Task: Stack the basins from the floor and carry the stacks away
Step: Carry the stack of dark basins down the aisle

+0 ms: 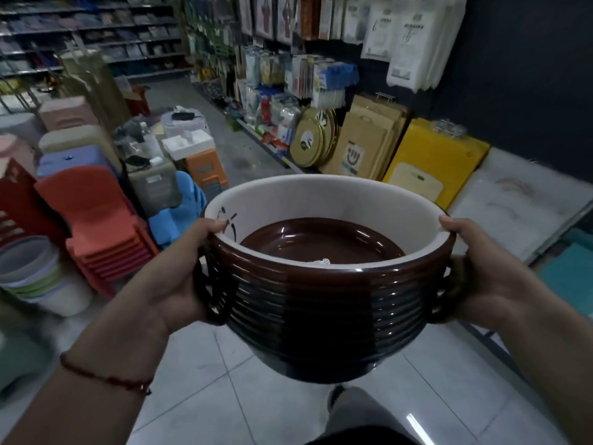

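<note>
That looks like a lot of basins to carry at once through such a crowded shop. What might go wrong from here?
1. The stack of basins is held only at its sides, left hand and right hand with thumbs over the top rim; a slip could tip it.
2. The stack hides the floor just ahead, so tripping seems possible.
3. The aisle is narrow: the stacked orange chairs and the cutting boards leaning at the shelf could be bumped.

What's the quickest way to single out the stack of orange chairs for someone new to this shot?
Start at the basin stack held by the left hand and right hand. Look left, past the left hand, to the floor. The orange chairs are nested there, between a red crate and blue chairs.
</note>
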{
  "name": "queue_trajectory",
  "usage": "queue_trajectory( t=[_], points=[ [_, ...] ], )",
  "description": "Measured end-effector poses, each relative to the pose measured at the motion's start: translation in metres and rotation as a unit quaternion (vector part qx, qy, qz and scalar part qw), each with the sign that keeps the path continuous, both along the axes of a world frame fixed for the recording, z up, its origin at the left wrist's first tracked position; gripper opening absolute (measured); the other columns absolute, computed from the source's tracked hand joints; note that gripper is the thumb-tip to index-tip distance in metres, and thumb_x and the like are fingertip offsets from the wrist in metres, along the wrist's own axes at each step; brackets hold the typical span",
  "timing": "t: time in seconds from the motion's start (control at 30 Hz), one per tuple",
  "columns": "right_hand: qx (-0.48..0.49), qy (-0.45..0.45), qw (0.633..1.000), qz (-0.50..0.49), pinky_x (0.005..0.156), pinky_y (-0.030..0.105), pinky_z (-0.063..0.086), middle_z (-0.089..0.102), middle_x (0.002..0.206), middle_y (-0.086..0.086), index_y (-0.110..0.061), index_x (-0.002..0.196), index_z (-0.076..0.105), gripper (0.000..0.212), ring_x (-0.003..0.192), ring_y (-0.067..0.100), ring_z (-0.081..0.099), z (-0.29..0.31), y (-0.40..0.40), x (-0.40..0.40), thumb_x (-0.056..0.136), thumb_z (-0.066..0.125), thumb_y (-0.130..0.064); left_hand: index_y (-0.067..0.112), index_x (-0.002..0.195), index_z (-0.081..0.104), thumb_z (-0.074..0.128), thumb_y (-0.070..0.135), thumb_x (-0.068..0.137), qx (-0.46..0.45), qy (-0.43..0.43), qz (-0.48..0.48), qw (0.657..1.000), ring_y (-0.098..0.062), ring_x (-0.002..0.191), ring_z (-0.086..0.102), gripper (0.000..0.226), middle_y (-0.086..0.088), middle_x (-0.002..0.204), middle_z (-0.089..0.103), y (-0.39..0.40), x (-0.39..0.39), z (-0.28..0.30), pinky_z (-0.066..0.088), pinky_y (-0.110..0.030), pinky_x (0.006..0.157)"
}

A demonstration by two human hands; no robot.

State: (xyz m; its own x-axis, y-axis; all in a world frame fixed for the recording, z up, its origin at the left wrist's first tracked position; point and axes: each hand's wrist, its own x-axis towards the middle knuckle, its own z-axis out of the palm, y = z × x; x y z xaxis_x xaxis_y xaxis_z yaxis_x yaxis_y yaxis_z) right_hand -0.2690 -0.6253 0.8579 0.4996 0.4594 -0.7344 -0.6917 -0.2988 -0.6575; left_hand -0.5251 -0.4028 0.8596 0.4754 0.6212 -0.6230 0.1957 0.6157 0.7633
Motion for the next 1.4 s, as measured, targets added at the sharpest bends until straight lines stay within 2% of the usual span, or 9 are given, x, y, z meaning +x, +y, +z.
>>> queue_trajectory(
  t=[0.07, 0.37, 0.53, 0.7, 0.87, 0.97, 1.07, 1.27, 1.4],
  points=[
    [0.018, 0.008, 1.0, -0.002, 0.083, 0.055, 0.046, 0.057, 0.124, 0.021, -0.013, 0.128, 0.054, 0.073, 0.111, 0.043, 0.053, -0.003, 0.012, 0.018, 0.073, 0.064, -0.061, 0.019, 0.127, 0.064, 0.074, 0.052, 0.061, 0.006, -0.003, -0.012, 1.0, -0.033, 0.088, 0.064, 0.074, -0.018, 0.117, 0.068, 0.015, 0.017, 0.001, 0.048, -0.052, 0.079],
    [0.031, 0.004, 0.999, 0.012, 0.081, 0.056, 0.046, 0.056, 0.122, 0.02, -0.018, 0.137, 0.048, 0.081, 0.109, 0.042, 0.052, -0.007, 0.084, 0.142, 0.072, 0.067, -0.063, 0.019, 0.125, 0.066, 0.074, 0.051, 0.055, 0.013, 0.005, 0.013, 1.0, -0.035, 0.102, 0.06, 0.078, -0.013, 0.11, 0.067, 0.078, 0.132, -0.003, 0.043, -0.052, 0.085],
    [0.017, -0.014, 0.999, 0.036, 0.096, 0.058, 0.042, 0.059, 0.115, 0.022, -0.015, 0.126, 0.053, 0.072, 0.105, 0.041, 0.054, 0.01, 0.119, 0.21, 0.074, 0.065, -0.064, 0.016, 0.11, 0.066, 0.07, 0.049, 0.054, 0.009, -0.008, 0.04, 0.999, -0.034, 0.087, 0.059, 0.065, -0.013, 0.091, 0.063, 0.096, 0.192, -0.005, 0.048, -0.048, 0.076],
    [0.009, -0.024, 0.998, 0.061, 0.089, 0.055, 0.042, 0.06, 0.102, 0.022, -0.008, 0.097, 0.055, 0.057, 0.092, 0.039, 0.056, 0.021, 0.155, 0.257, 0.08, 0.062, -0.062, 0.008, 0.079, 0.074, 0.063, 0.043, 0.063, -0.028, -0.039, 0.036, 0.998, -0.029, 0.06, 0.069, 0.04, -0.017, 0.082, 0.07, 0.108, 0.238, 0.01, 0.056, -0.044, 0.054],
    [0.012, -0.041, 0.995, 0.086, 0.071, 0.054, 0.046, 0.057, 0.11, 0.023, -0.02, 0.116, 0.051, 0.058, 0.098, 0.042, 0.055, 0.022, 0.206, 0.288, 0.078, 0.064, -0.063, 0.015, 0.107, 0.071, 0.063, 0.051, 0.077, -0.01, -0.02, 0.094, 0.995, -0.031, 0.089, 0.068, 0.047, -0.012, 0.093, 0.075, 0.155, 0.267, 0.005, 0.052, -0.05, 0.083],
    [0.007, -0.047, 0.994, 0.094, 0.08, 0.057, 0.044, 0.058, 0.108, 0.023, -0.017, 0.117, 0.051, 0.061, 0.098, 0.042, 0.055, 0.024, 0.232, 0.309, 0.079, 0.062, -0.063, 0.023, 0.124, 0.068, 0.067, 0.056, 0.07, -0.013, -0.002, 0.083, 0.996, -0.036, 0.111, 0.062, 0.063, -0.012, 0.116, 0.071, 0.191, 0.283, -0.005, 0.036, -0.061, 0.101],
    [-0.001, -0.05, 0.994, 0.099, 0.079, 0.052, 0.042, 0.062, 0.091, 0.021, -0.008, 0.098, 0.059, 0.055, 0.087, 0.037, 0.057, 0.023, 0.266, 0.333, 0.082, 0.06, -0.061, 0.025, 0.126, 0.067, 0.068, 0.058, 0.066, -0.03, -0.004, 0.075, 0.997, -0.04, 0.116, 0.058, 0.069, -0.013, 0.12, 0.07, 0.223, 0.303, -0.016, 0.032, -0.063, 0.102],
    [-0.023, -0.038, 0.994, 0.096, 0.094, 0.059, 0.039, 0.063, 0.107, 0.023, -0.011, 0.125, 0.053, 0.073, 0.097, 0.041, 0.058, 0.006, 0.365, 0.393, 0.076, 0.067, -0.063, 0.025, 0.126, 0.064, 0.063, 0.057, 0.073, -0.044, -0.001, 0.08, 0.996, -0.04, 0.111, 0.059, 0.062, -0.014, 0.118, 0.069, 0.312, 0.355, -0.036, 0.04, -0.063, 0.093],
    [-0.031, -0.015, 0.993, 0.114, 0.08, 0.058, 0.045, 0.059, 0.109, 0.025, -0.019, 0.116, 0.051, 0.064, 0.097, 0.043, 0.056, -0.005, 0.44, 0.431, 0.074, 0.069, -0.063, 0.023, 0.128, 0.062, 0.058, 0.057, 0.078, -0.054, 0.015, 0.099, 0.994, -0.041, 0.109, 0.059, 0.061, -0.016, 0.118, 0.069, 0.38, 0.387, -0.042, 0.045, -0.059, 0.086]
  ],
)
